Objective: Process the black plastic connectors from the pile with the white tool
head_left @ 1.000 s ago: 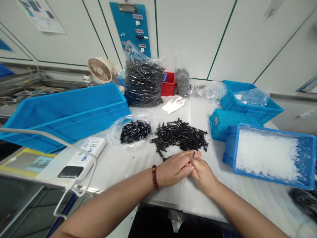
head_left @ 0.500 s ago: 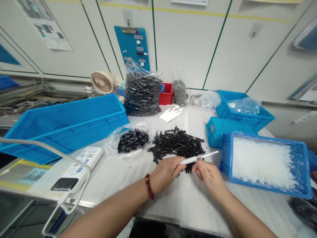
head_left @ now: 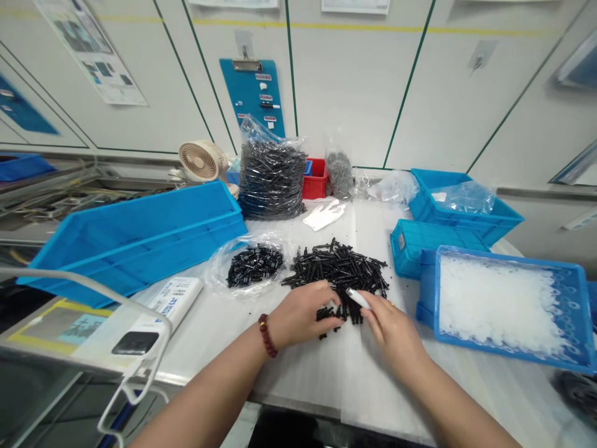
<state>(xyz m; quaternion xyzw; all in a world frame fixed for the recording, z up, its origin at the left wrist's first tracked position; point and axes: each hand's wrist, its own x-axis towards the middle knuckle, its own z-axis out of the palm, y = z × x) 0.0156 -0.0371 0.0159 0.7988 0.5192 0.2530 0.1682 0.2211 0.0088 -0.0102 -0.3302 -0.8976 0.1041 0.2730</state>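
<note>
White rod (head_left: 359, 298): black parts (head_left: 342, 264) heaped just beyond, blue bin (head_left: 426, 292) to its right. Slim, grey-ended. Right hand (head_left: 392, 323) holds it; left hand (head_left: 304, 314) gapes wide.

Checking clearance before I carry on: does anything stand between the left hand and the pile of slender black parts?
Nothing visible: the left hand is at the near edge of the black pile. The right hand holds a white pen-shaped tool off to the right.

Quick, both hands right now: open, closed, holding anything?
Left hand: open, thumb and fingers apart at the near edge of the black parts.
Right hand: closed, holding a white tool.
</note>
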